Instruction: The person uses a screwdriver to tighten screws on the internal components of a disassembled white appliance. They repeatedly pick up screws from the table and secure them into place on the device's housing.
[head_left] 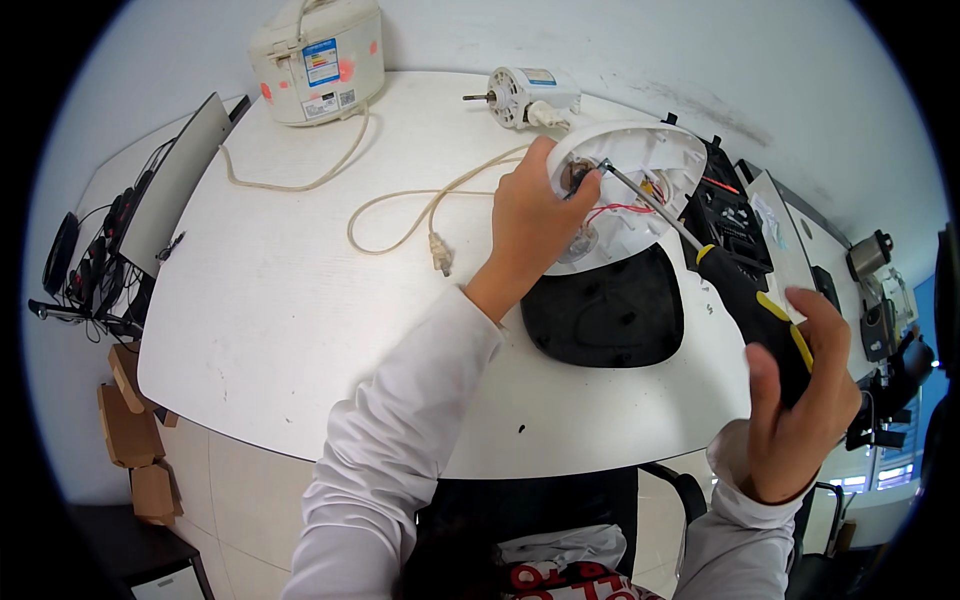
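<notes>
Fingers of my left hand (535,215) are closed on the left rim of an open white plastic appliance housing (675,160). Its thumb lies inside, close to a small dark part and the screwdriver tip. Red wires (622,208) and other small components show within the shell. My right hand (805,400) is around the handle end of a long screwdriver (745,295) with a black and yellow grip, thumb and forefinger loosely bent. The shaft slants up and left into the housing. Just below the housing lies a black rounded plastic cover (605,315).
A white rice cooker (325,65) stands at the back left, and a white electric motor (525,97) at the back middle. A pale cord with a plug (440,252) loops across the table (270,340). At right sits a black tool case (735,235). Cardboard boxes (130,425) are on the floor at left.
</notes>
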